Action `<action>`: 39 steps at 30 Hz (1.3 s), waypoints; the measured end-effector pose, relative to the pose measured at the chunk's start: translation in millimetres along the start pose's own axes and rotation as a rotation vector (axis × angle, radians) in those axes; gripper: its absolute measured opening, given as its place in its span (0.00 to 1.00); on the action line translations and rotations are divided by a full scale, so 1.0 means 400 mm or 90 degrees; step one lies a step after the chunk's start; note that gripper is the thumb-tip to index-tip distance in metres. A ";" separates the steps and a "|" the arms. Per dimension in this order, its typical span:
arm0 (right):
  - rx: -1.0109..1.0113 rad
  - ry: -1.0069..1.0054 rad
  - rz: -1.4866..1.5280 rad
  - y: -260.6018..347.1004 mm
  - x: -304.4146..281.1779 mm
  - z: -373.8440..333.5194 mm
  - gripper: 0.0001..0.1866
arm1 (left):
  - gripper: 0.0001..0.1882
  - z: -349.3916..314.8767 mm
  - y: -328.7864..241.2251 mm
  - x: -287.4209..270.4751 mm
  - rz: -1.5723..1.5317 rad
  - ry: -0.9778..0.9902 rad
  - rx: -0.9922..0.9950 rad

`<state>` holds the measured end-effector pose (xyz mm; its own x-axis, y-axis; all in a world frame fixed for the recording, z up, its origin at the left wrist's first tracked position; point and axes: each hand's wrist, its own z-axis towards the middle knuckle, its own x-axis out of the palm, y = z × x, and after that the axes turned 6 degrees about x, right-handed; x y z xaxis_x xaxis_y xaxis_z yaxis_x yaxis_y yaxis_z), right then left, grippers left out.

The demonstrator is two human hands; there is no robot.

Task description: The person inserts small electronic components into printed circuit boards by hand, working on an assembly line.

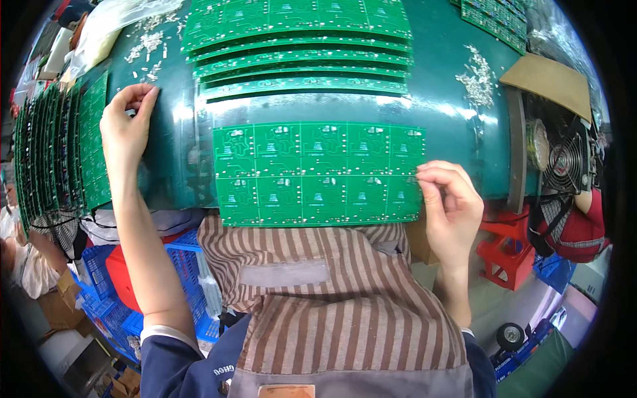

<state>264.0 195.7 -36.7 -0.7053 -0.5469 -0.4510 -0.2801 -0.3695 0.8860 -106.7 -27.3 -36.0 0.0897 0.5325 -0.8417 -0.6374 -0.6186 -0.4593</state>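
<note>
Bright overall; white glare streaks the green tabletop [174, 162] in the upper half; fisheye distortion curves edges toward blackened corners.

Gridded green circuit board [321, 175], flat

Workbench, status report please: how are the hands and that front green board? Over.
Left hand near loose pale parts, contents unclear. Right hand at front green board, right edge, grip unclear. Board's face unblocked; stacked boards just beyond.

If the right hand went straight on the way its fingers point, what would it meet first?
Likely the near green circuit board: the right hand points left at its right edge and may already touch it; depth is unclear.
</note>
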 end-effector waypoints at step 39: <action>-0.026 -0.032 -0.065 0.000 0.005 -0.010 0.05 | 0.08 -0.222 -0.236 -0.055 -0.212 0.049 -0.019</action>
<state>265.2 191.5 -38.0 -0.7068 -0.4672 -0.5312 -0.3254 -0.4520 0.8305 19.6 -31.9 0.6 0.3470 0.6636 -0.6627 -0.5410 -0.4356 -0.7194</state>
